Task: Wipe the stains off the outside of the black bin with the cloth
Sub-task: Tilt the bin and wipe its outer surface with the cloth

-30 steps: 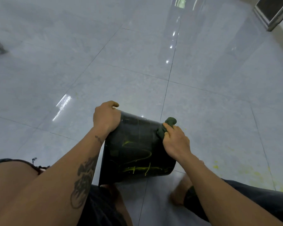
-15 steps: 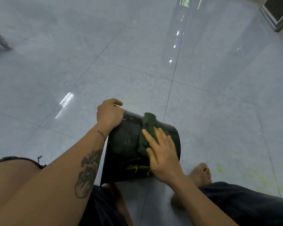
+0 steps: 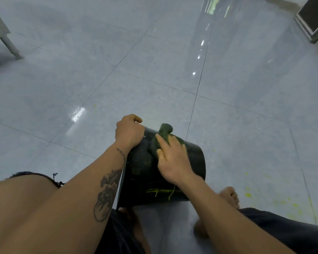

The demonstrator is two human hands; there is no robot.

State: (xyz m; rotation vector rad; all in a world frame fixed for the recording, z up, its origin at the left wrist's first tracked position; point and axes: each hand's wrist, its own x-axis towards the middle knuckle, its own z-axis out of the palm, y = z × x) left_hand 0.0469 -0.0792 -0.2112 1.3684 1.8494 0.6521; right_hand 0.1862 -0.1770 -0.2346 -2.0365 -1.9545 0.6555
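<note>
Between the person's legs, a black plastic bin [image 3: 136,167] lies tilted on the grey tiled floor [image 3: 246,116], yellow-green stains [image 3: 161,191] nearest. Right hand [image 3: 174,162] presses the dark green cloth [image 3: 162,134] flat-fingered; left hand [image 3: 128,132] grips the far edge.

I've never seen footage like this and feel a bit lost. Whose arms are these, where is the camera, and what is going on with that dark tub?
No machine here: a person wears a camera on the head, looking down at their own arms. They sit on the tiled floor. The left hand grips the far edge of a black bin tipped on its side, steadying it. The right hand presses a dark green cloth flat against the bin's outside. Yellow-green stains streak the bin's near end, and similar specks dot the floor at right.
</note>
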